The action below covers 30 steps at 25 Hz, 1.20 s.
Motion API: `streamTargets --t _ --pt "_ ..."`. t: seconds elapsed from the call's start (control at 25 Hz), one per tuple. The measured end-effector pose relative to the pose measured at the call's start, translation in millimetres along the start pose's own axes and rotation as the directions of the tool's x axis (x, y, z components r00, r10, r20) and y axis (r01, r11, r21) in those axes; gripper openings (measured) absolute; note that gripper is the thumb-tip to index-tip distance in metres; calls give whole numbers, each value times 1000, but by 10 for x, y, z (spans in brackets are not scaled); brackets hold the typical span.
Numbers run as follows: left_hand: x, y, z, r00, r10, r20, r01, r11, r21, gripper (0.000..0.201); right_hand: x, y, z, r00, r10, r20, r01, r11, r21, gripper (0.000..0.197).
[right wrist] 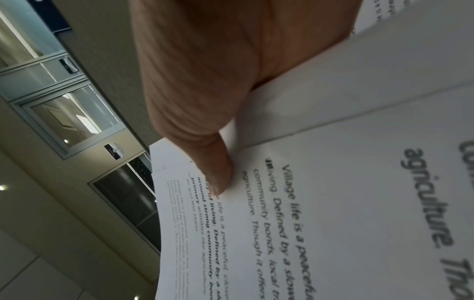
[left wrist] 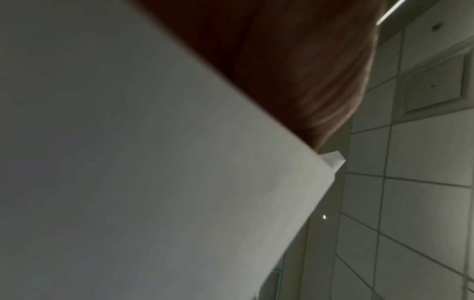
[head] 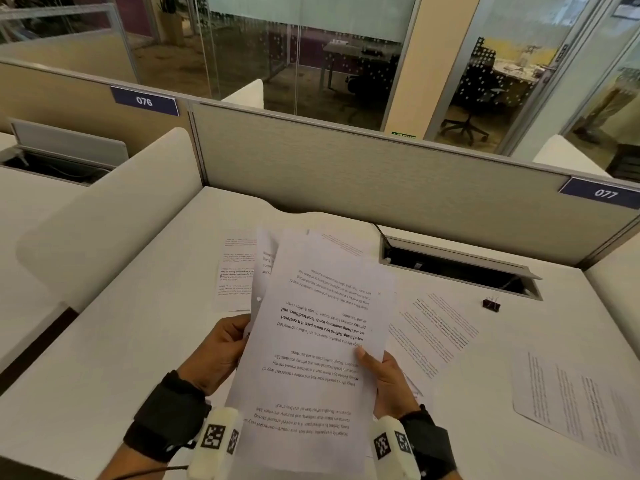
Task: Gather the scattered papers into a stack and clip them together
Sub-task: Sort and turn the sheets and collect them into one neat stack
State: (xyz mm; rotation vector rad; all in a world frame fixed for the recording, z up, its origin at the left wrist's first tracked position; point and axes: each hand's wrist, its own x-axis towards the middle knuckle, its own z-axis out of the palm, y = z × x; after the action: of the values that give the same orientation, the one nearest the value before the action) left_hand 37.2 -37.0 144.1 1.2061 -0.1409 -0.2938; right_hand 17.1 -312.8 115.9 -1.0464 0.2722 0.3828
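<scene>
I hold a loose bundle of printed sheets [head: 322, 341] lifted above the white desk [head: 145, 341]. My left hand [head: 225, 348] grips its left edge, and my right hand [head: 384, 379] grips its right edge with the thumb [right wrist: 218, 178] pressed on the top page [right wrist: 333, 213]. The left wrist view shows the blank underside of the paper [left wrist: 153, 162] under my palm [left wrist: 307, 71]. More printed sheets lie on the desk: one at the back left [head: 235, 271], one right of the bundle [head: 433, 330], one at the far right [head: 571, 403]. A small black binder clip [head: 491, 304] lies at the back right.
An open cable tray [head: 460, 268] is recessed in the desk just behind the clip. A grey partition panel [head: 381, 181] closes off the back and a white divider [head: 104, 220] the left side. Glass office walls stand beyond.
</scene>
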Motion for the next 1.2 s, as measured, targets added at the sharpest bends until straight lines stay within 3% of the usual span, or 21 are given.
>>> streamTargets --t 0.08,0.16,0.24,0.36,0.44,0.52,0.68,0.76,0.92,1.2 --pt "7 -2 -34 1000 6 -20 -5 999 49 47 10 -25 -7 1000 3 0 -3 1000 -2 35" --pt "13 -9 -44 1000 5 -18 -4 996 88 28 33 -36 -9 1000 16 5 -16 1000 -5 37" --pt "16 21 0 1000 0 9 0 999 40 19 28 -20 11 999 45 12 -45 999 17 38" --pt "30 64 71 997 -2 72 0 1000 25 45 19 56 30 996 83 30 -84 995 58 36" --pt "37 62 84 998 5 63 -9 998 57 48 19 81 36 997 68 37 -70 997 44 37" --pt "40 56 58 1000 -5 8 4 995 95 52 37 70 23 1000 19 9 -19 1000 -14 39" --pt "28 79 0 995 -83 -54 93 971 222 87 68 4 30 986 -156 -54 147 978 -149 32" --pt "19 100 13 999 -29 -45 39 970 239 86 96 -21 55 962 -268 -58 248 940 -234 34" --pt "29 80 11 988 -16 -152 45 980 192 81 142 -78 165 919 -394 -18 377 890 -256 56" --pt "1 115 -11 979 71 -192 -23 970 243 80 105 -227 318 896 -432 99 442 857 -266 27"
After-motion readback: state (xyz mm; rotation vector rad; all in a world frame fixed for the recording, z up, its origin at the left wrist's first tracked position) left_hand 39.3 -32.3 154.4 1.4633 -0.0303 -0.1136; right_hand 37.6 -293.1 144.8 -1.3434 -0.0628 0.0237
